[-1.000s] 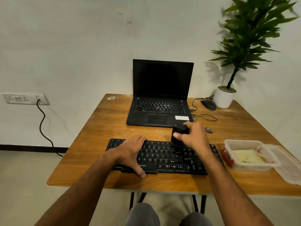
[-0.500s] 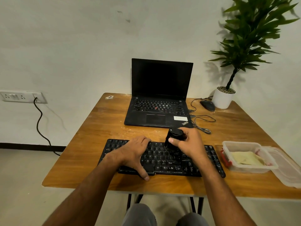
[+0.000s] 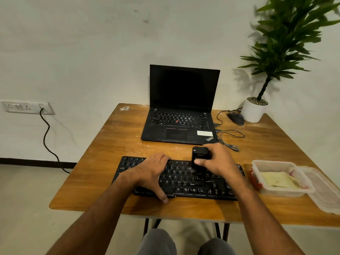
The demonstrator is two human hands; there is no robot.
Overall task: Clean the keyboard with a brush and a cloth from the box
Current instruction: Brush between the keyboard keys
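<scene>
A: Where's the black full-size keyboard (image 3: 185,179)?
B: Flat on the wooden table (image 3: 103,162), near the front edge, just in front of the open black laptop (image 3: 181,115).
A: Left hand (image 3: 152,173)?
B: Lies on the keyboard's left half, fingers relaxed & spread over the keys, thumb at the front edge. Grasping nothing.
A: Right hand (image 3: 219,161)?
B: Fingers wrapped round a chunky black brush (image 3: 199,157), held upright, lower end on the upper key rows, mid-board.
A: Cloth?
B: Pale yellow folded cloth (image 3: 277,179) inside the clear plastic box (image 3: 266,163), on the table just right of the keyboard. Clear lid (image 3: 325,196) lies beside the box, to its right.
</scene>
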